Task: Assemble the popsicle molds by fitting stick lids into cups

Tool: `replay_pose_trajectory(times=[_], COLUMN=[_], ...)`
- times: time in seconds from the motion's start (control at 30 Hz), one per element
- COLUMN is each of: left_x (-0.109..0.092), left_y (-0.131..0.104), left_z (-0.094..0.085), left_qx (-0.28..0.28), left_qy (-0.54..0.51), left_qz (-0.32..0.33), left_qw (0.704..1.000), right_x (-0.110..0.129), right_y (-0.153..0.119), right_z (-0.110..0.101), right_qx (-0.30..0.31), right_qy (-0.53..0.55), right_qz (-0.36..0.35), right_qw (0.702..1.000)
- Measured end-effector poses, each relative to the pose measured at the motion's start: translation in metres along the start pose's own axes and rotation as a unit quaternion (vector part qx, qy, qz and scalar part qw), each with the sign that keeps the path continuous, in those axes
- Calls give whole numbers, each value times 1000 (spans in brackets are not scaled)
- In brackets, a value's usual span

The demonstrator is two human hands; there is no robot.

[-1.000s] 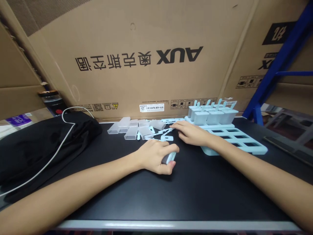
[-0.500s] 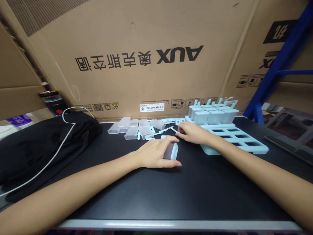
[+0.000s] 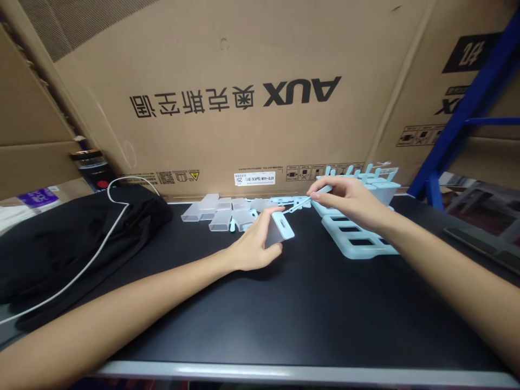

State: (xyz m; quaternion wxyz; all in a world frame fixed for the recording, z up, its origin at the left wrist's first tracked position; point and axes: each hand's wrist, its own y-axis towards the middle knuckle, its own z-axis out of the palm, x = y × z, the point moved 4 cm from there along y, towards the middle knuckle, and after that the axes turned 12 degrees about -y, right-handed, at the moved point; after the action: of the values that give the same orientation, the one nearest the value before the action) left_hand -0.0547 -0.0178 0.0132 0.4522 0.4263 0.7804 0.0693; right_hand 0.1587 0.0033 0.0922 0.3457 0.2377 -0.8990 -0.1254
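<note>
My left hand [image 3: 255, 241] is closed around a clear popsicle mold [image 3: 274, 234] with a light blue slotted lid [image 3: 283, 226], tilted so the lid faces right. Pinched between the thumb and fingers of my right hand [image 3: 345, 197] is a light blue popsicle stick [image 3: 301, 204]. Its lower end points down left, near the top of the lid; whether they touch I cannot tell. Loose clear molds [image 3: 221, 219] lie behind my left hand with more blue parts [image 3: 276, 201]. Under my right wrist is a blue mold rack [image 3: 347, 249], partly hidden.
Filled-out molds with lids and upright sticks [image 3: 384, 184] stand at the back right. A large cardboard box [image 3: 235, 135] walls off the rear. At left lie a black cloth [image 3: 81, 238], a white cable [image 3: 97, 246] and a dark jar [image 3: 91, 170]. A blue metal frame [image 3: 455, 119] rises at right.
My right hand has lifted a popsicle stick from the table and moved right and up. My left hand has raised and turned the mold, so its lid now shows its slot.
</note>
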Motion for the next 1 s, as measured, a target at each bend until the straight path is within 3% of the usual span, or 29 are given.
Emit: replay_pose_trajectory(times=[0.27, 0.47, 0.6, 0.77, 0.9, 1.0], left_x=[6, 18, 16, 8, 8, 8], left_y=[2, 1, -1, -1, 2, 2], left_z=[1, 1, 4, 9, 8, 9], left_qx=[-24, -49, -21, 40, 56, 79], left_qy=[-36, -60, -73, -100, -41, -16], left_qz=[-3, -38, -55, -68, -100, -109], left_qw=[999, 996, 996, 992, 993, 991], right_x=[11, 14, 18, 16, 16, 17], right_y=[-5, -8, -9, -8, -8, -8], right_z=[21, 33, 38, 37, 40, 38], right_qx=[48, 65, 103, 93, 89, 122], right_qy=[-19, 29, 6, -6, -35, -74], right_qz=[-69, -107, -134, -156, -173, -161], right_qw=[996, 992, 986, 983, 980, 977])
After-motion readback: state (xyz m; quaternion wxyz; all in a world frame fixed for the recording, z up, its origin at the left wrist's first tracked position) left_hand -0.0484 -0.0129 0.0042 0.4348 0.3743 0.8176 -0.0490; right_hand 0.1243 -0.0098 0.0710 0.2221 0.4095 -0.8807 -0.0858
